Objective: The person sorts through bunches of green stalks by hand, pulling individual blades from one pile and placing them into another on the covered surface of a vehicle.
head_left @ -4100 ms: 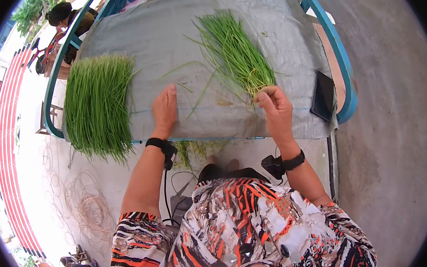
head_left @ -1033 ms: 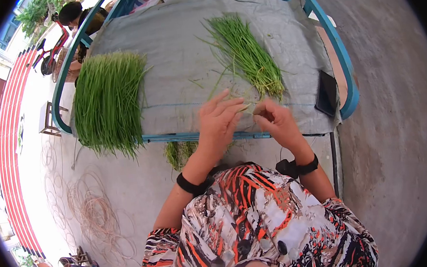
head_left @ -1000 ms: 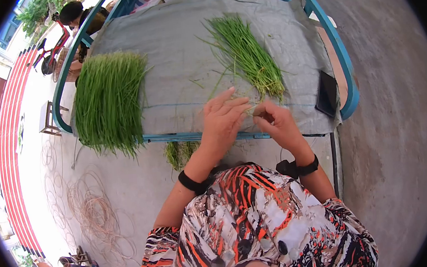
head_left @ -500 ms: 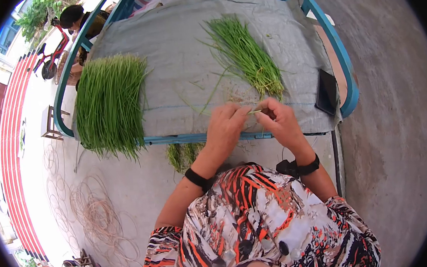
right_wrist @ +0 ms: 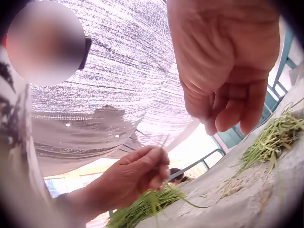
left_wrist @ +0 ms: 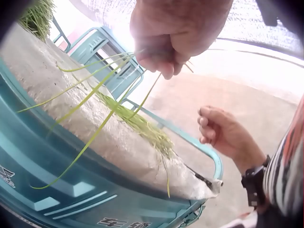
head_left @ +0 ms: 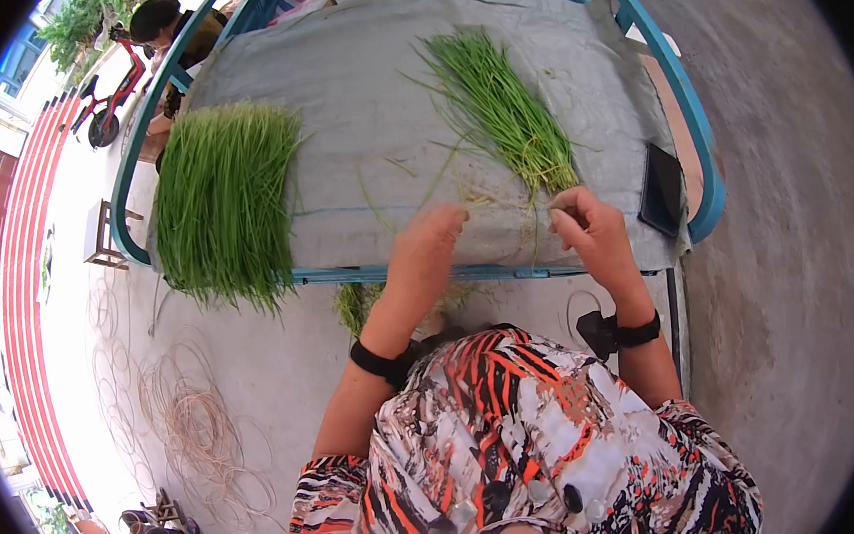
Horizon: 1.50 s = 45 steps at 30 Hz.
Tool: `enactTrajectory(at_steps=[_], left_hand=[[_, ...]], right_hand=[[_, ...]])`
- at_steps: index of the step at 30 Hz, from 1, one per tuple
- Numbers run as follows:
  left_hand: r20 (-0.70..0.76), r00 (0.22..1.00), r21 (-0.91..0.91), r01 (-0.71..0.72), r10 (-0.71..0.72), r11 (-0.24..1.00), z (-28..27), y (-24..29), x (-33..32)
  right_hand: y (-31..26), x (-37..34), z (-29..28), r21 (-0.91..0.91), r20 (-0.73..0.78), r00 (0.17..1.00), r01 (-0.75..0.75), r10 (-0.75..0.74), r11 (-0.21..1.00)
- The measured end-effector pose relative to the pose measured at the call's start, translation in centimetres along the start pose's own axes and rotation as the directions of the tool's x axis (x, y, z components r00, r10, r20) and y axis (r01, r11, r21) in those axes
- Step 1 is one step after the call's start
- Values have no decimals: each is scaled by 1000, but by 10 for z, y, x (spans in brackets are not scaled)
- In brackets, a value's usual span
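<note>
My left hand (head_left: 426, 252) is raised near the front edge of the grey sheet. In the left wrist view, its curled fingers pinch a few thin green chives (left_wrist: 97, 89) whose blades fan out and hang down. My right hand (head_left: 595, 234) hovers by the pale root ends of a loose bunch of chives (head_left: 500, 111). Its fingers are loosely bent, and nothing shows between them in the right wrist view. To the left lies a thick, neatly aligned pile of chives (head_left: 226, 202), its ends drooping over the front edge.
A grey sheet (head_left: 352, 82) covers the teal cart, whose rails (head_left: 704, 160) curve up on both sides. A black phone (head_left: 660, 190) lies at the right edge. Stray blades and soil bits dot the sheet's middle. Chive scraps (head_left: 352, 308) lie on the floor below.
My hands came together at the front edge with a thin stalk between them, then parted. Now the left hand has drawn back left and the right hand has moved slightly right.
</note>
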<state>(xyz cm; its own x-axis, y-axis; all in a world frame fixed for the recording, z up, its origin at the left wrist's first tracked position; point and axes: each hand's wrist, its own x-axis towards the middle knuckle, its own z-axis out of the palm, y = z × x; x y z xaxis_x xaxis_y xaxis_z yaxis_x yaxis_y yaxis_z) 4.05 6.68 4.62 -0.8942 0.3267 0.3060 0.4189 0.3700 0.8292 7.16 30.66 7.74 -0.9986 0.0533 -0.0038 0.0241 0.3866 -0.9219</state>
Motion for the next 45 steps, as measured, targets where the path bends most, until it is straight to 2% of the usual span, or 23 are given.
enactTrajectory(at_steps=[1,3,5,7,10,12,13,16,21,25,27,30,32,34,35,37,38,40,42,43,45], left_hand=[[-1,992,-93,129,-129,987,-8,5,0],[-55,988,-227,128,-144,965,-16,11,2],[-82,986,-347,107,-144,932,-17,19,6],[-100,987,-448,70,-127,891,-17,26,9],[-143,977,-568,50,-159,822,-13,31,9],[-250,936,-598,52,-247,800,-21,29,8],[-305,906,-612,49,-293,789,-26,27,7],[-368,852,-757,-43,-371,652,-41,13,7],[-340,824,-860,-76,-454,505,-42,-6,4],[-301,750,-933,-105,-589,344,-36,-8,5],[-277,771,-949,-126,-574,289,-40,-15,5],[-234,810,-968,-141,-537,208,-47,-20,5],[-199,835,-978,-138,-513,155,-50,-20,5],[-156,852,-988,-126,-500,95,-49,-16,7],[-129,865,-992,-107,-484,73,-47,-14,8],[-77,891,-997,-70,-447,33,-43,-8,13],[-64,903,-998,-50,-425,44,-39,-2,15],[-37,922,-998,-12,-385,67,-31,12,19],[-88,917,-991,-42,-388,125,-35,17,23],[-117,912,-986,-60,-393,154,-37,16,24],[-165,914,-985,-135,-370,106,-57,-3,23]], right_hand=[[-1,1,0,-27,-3,997,81,-81,996],[-5,3,3,-82,-12,971,236,-238,968],[-23,1,14,84,161,981,96,-108,992],[-35,2,37,195,273,957,44,-97,980],[-24,9,64,260,340,924,89,-177,962],[-12,16,70,237,405,899,70,-164,969],[-11,17,68,223,426,890,70,-162,972],[-8,13,59,199,471,870,58,-148,978],[-11,11,56,195,501,860,-3,-97,981],[2,13,56,232,496,849,70,-180,970],[2,13,55,216,502,839,112,-209,970],[-18,4,40,-98,644,763,22,46,995],[-7,6,43,-111,504,846,262,-173,959],[-17,9,42,-74,425,878,275,-220,958],[-28,10,40,-10,426,891,176,-155,984],[-45,13,52,123,436,891,80,-126,989],[-51,14,65,191,437,885,83,-160,978],[-56,18,76,206,512,849,25,-130,978],[-53,24,82,84,651,759,-78,4,993],[-45,23,84,113,677,736,-94,-7,989],[-19,24,83,163,729,684,-126,-33,979]])
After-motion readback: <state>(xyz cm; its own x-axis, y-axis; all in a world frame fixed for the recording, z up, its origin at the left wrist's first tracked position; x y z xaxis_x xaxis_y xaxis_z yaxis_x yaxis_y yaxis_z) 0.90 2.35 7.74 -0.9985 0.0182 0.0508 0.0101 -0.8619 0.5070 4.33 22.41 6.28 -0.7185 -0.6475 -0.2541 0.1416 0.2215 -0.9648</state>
